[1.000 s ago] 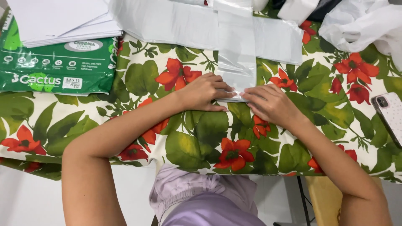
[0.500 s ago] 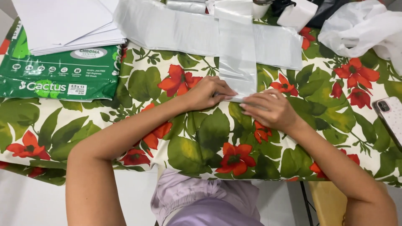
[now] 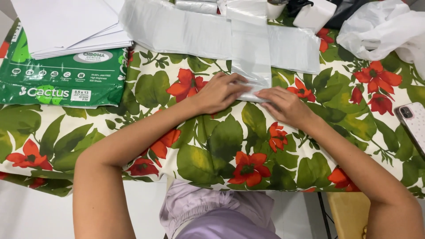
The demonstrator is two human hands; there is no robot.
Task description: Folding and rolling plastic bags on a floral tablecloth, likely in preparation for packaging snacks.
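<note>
White plastic strip [image 3: 250,57] lies down the middle of the flowery table [image 3: 195,146]. Both hands have slid up to its near end. Left hand [image 3: 219,92] and right hand [image 3: 285,105] now press flat on it, not gripping, so the fold looks nearly tight.

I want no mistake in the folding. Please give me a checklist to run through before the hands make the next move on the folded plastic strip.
1. Left hand on the near end of the folded plastic strip: ok, fingers press it.
2. Right hand on the same end: ok, fingertips lie flat on it.
3. Strip lies straight across the wider plastic sheet: ok.
4. Edge under the fingers is aligned: cannot tell, the hands cover it.
5. Phone away from the work: ok, at the table's right edge.
6. Paper stack clear of the plastic: not ok, it touches the sheet's left end.
</note>
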